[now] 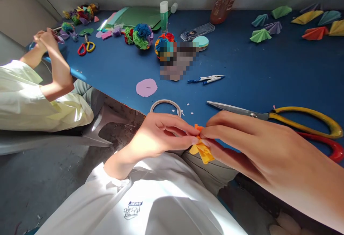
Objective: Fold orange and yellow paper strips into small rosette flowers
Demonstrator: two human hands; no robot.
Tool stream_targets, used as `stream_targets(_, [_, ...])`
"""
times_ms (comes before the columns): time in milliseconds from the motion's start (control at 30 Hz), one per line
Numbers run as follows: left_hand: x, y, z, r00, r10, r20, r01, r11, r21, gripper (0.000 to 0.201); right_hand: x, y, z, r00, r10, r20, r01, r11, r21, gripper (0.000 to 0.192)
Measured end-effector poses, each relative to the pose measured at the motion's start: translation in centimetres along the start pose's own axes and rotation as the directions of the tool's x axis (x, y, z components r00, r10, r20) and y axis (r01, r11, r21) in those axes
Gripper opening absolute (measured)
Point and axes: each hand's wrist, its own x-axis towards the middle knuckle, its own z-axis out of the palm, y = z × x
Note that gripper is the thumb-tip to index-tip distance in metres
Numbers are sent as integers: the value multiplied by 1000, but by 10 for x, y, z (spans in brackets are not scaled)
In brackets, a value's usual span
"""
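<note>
Both the left hand (158, 134) and the right hand (242, 138) pinch a small folded yellow paper piece (202, 150) just in front of the worktop (255, 70) edge, near the large scissors (282, 118). Judging by this, the folding or pleating step is in hand. The next move calls for a firm, even pinch so the folds hold.

folded paper (202, 150): yellow-orange, between the fingertips
table (268, 70): deep blue
scissors (303, 120): yellow and red handles, at 3 o'clock
paper disc (146, 87): pale purple
paper balls (142, 36): multicoloured, at 12 o'clock
</note>
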Motion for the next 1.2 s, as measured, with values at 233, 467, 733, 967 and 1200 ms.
stream_targets(233, [-1, 1, 11, 989, 126, -78, -118, 988, 101, 5, 3, -6, -3, 999, 46, -19, -49, 985, -164, 23])
stream_targets(467, [-2, 4, 18, 985, 66, -157, -46, 990, 132, 2, 3, -10, 0, 992, 120, -34, -125, 969, -214, 30])
stream_targets(733, [-7, -8, 17, 945, 316, -83, -279, 913, 296, 5, 1, -1, -2, 971, 235, 42, -236, 972, 6, 27])
stream_targets(967, [-8, -12, 16, 867, 497, 4, -431, 747, 507, 8, 8, 6, 2, 947, 321, 14, -320, 937, 142, 24])
stream_targets(1200, [6, -16, 11, 915, 342, -215, -308, 935, 178, 9, 18, 12, 0, 905, 403, -136, -327, 863, 384, 20])
